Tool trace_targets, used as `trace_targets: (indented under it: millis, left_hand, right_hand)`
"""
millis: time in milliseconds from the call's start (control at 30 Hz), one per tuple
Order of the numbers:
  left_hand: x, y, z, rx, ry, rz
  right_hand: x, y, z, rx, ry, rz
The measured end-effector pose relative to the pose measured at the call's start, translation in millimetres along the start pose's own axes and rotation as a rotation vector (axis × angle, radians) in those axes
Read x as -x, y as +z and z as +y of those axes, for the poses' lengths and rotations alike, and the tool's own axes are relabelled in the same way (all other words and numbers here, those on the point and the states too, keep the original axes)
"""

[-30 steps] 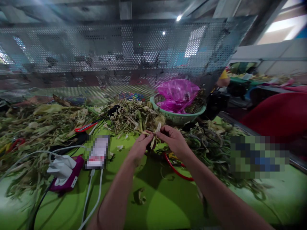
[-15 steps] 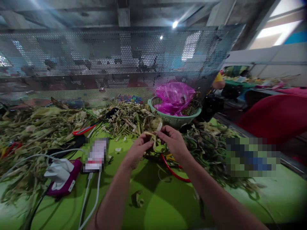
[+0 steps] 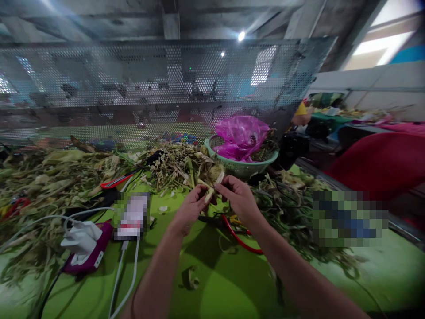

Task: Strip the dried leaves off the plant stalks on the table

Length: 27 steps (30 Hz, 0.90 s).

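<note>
My left hand (image 3: pixel 191 207) is closed, its thumb and fingers pinching a pale yellowish piece of dried plant (image 3: pixel 209 194). Close beside it, my right hand (image 3: pixel 238 197) is closed as well, thumb against fingers, gripping a whitish strip of dried leaf (image 3: pixel 220 178). The two pieces come together between my fingertips; whether they are one piece I cannot tell. Both hands are raised a little above the green table (image 3: pixel 212 283). Beneath my right hand lies a tool with a red handle (image 3: pixel 244 243), perhaps scissors, partly hidden.
Dried plant heaps lie left (image 3: pixel 66 173), in the middle (image 3: pixel 175 164) and right (image 3: pixel 282 212). Behind stands a green basket (image 3: pixel 239 167) with a pink plastic bag (image 3: pixel 241 137). At left are an orange cutter (image 3: pixel 117 180), a blurred phone (image 3: pixel 133 217) and a purple power strip (image 3: pixel 102 239) with cables.
My hands have shifted slightly, and the pale plant piece has turned and risen between my fingers. More of the dark part of the tool shows below. Other things stay put.
</note>
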State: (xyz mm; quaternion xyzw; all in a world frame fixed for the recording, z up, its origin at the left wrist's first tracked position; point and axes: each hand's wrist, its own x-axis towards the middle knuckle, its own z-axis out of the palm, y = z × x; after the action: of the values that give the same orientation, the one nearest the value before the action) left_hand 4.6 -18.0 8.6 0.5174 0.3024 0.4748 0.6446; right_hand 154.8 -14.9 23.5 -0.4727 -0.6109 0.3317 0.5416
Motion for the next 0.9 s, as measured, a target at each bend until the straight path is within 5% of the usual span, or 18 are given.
trace_targets:
  millis: [533,700,900]
  left_hand:
    - [-2.6,4.6,2.4,0.056,-0.029,0.232]
    - [-5.8,3.2,-3.9,0.078,-0.015,0.360]
    - [-8.4,-1.2,-12.1,0.025,0.025,0.322]
  right_hand:
    - [3.6,3.0,-0.6,0.070,-0.080,-0.081]
    - [6.7,4.2,-5.5,0.168,-0.139,0.031]
    - [11.1,8.6,-9.5,0.337,-0.292,-0.071]
